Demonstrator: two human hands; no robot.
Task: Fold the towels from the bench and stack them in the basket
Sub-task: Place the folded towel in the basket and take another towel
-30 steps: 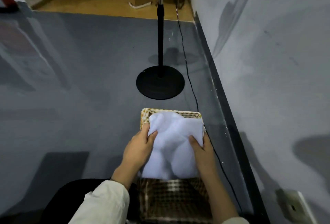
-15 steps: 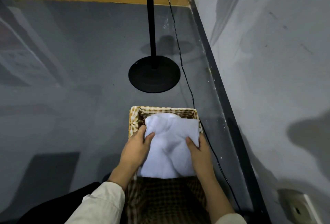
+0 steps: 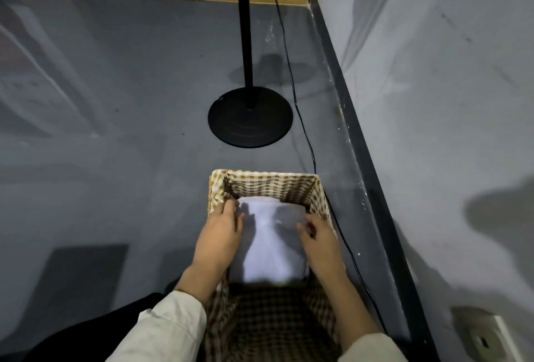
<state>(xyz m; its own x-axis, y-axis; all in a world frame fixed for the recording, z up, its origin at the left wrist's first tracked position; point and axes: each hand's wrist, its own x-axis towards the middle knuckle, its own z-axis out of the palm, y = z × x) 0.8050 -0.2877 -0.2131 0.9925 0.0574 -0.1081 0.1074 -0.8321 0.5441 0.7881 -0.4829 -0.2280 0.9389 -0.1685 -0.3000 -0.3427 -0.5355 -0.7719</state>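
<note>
Inside the basket (image 3: 268, 178), folded towel (image 3: 268, 246), left hand (image 3: 219, 237) gripping one side; right hand (image 3: 319, 239) the other

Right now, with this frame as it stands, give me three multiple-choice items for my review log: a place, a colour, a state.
1. Where is the towel? A) in the basket B) on a bench C) over an arm
2. What colour is the fan base? A) white B) black C) red
3. How is the towel? A) spread open B) folded, held at both sides C) lying untouched
Answers: 1 A, the basket's walls surround it; 2 B, the round base is black; 3 B, the left hand and right hand hold its sides.
</note>
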